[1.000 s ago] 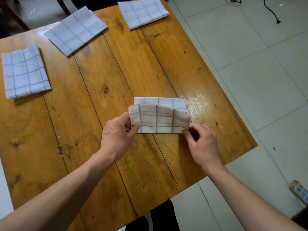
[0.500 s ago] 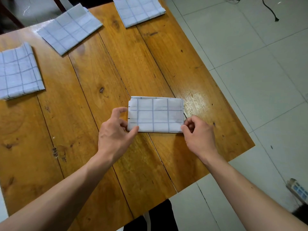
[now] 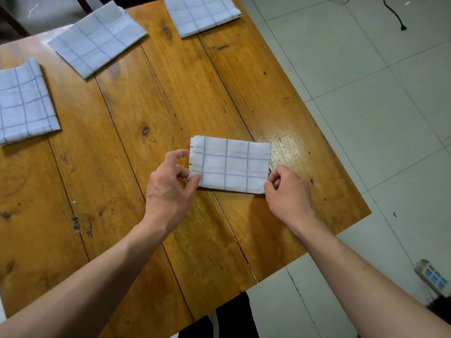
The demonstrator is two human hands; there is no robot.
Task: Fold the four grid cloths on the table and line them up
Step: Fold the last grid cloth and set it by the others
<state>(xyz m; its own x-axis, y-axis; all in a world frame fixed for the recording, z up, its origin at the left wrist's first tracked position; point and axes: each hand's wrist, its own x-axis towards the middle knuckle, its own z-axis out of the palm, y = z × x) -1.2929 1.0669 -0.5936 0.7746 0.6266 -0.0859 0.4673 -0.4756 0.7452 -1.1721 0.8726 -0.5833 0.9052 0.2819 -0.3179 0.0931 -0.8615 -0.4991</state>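
Cloth (image 3: 230,164) now folded flat, left hand (image 3: 168,191) and right hand (image 3: 288,193) pinching corners

Head view, looking down on a wooden plank table (image 3: 136,167); folded grid cloth (image 3: 230,164) lying flat near the centre, long edges running 9 to 3 o'clock; left hand (image 3: 170,189) at its 9 o'clock end, thumb on the near corner, fingers curled beside the edge; right hand (image 3: 288,191) at its 4 o'clock corner, fingertips touching the cloth; three more folded cloths well apart towards 9 (image 3: 23,103), 11 (image 3: 97,37) and 12 o'clock (image 3: 202,13); pale tiled floor (image 3: 366,93) beyond the table at 3 o'clock.
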